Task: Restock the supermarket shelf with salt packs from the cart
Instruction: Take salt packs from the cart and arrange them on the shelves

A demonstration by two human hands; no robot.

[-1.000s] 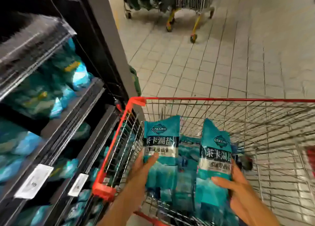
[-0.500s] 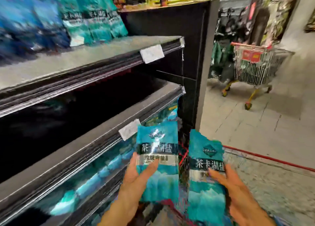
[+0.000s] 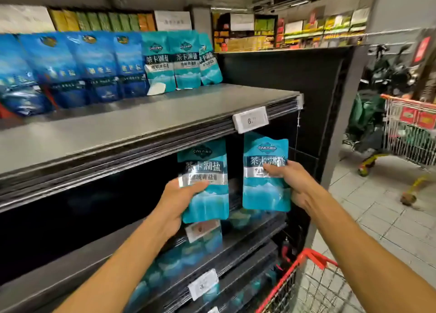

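Both packs have risen from cart level to the shelf front. Your left hand (image 3: pixel 175 203) grips one teal salt pack (image 3: pixel 204 181); your right hand (image 3: pixel 295 182) pinches another pack (image 3: pixel 265 190), just below the price tag (image 3: pixel 250 119).

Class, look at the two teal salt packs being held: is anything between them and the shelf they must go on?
Nothing visible blocks them. Left hand and right hand hold salt packs before the dark shelf opening, below the price tag.

Two teal salt packs stand upright, side by side. The left pack (image 3: pixel 204 182) sits in the left hand (image 3: pixel 175 204); the right pack (image 3: pixel 265 173) in the right hand (image 3: pixel 296 182)
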